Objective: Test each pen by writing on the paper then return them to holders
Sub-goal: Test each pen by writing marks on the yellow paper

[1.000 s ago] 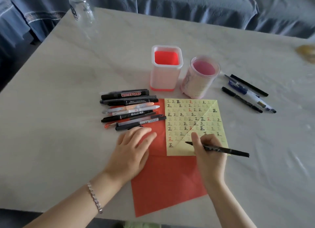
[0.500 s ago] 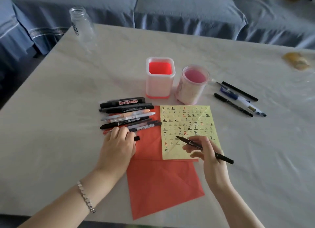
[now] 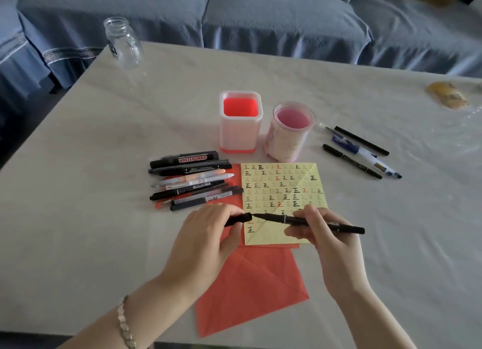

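cap meets pen over the test sheet

a blue-covered sofa [image 3: 260, 17] backs the pale table [image 3: 78, 192]. on the table a red sheet [image 3: 247, 291] lies, seemingly as a pad, under the yellow paper [image 3: 284, 181], whose grid is dotted with trial marks in black and red. just beyond it stand the square holder [image 3: 240, 137] and the round holder [image 3: 284, 145], both empty, so no pen has gone home yet. a heap of pens [image 3: 190, 179] lies left of the paper, within easy reach. three more pens [image 3: 360, 153] lie apart to the right, likely ones already tried. the left hand [image 3: 203, 247] pinches a black cap [image 3: 237, 219]. the right hand [image 3: 333, 249] grips the black pen [image 3: 273, 217] by its barrel, level above the paper, tip almost touching the cap's mouth. i'd say it's being capped so it won't dry out.
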Demonstrator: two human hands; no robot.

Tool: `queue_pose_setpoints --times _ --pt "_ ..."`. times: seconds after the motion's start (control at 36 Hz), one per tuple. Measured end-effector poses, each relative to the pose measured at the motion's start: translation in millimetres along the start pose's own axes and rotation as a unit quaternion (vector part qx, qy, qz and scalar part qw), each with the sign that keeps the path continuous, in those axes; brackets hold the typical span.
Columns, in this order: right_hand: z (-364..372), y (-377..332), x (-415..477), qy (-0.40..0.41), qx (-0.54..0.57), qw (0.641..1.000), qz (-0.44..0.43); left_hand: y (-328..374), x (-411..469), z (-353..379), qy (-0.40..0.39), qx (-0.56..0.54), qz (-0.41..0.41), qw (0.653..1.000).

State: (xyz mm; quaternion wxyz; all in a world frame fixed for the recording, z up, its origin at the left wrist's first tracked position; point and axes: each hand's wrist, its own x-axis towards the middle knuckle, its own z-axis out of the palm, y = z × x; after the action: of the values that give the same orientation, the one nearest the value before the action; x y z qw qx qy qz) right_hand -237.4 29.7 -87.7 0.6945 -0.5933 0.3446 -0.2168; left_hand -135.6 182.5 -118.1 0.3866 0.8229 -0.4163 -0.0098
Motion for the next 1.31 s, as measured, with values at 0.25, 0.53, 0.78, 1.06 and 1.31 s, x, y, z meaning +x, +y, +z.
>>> queue_pose_setpoints --times 0.25,0.53,0.78,1.06,1.31 --pt "0.4 -9.5 -7.3 -0.034 0.02 0.999 0.035 9.1 -0.8 0.5 -0.076 -0.038 0.045 0.995" --pt "1.8 -6.8 1.0 -0.043 -0.015 0.999 -0.018 36.7 22.9 0.2 -0.183 -0.273 -0.11 0.938" --pt "-8.8 -9.0 14.8 -0.124 -0.073 0.989 -0.026 39.5 44.0 0.6 -0.37 -0.495 -0.364 0.697" --pt "-35.6 17.6 74.4 -0.106 -0.392 0.914 0.003 10.7 41.6 21.6 -0.171 0.09 -0.117 0.974" --pt "-93.9 6.1 169.0 0.032 -0.582 0.811 -0.044 -47.1 50.9 -0.4 0.064 0.208 -0.111 0.97"
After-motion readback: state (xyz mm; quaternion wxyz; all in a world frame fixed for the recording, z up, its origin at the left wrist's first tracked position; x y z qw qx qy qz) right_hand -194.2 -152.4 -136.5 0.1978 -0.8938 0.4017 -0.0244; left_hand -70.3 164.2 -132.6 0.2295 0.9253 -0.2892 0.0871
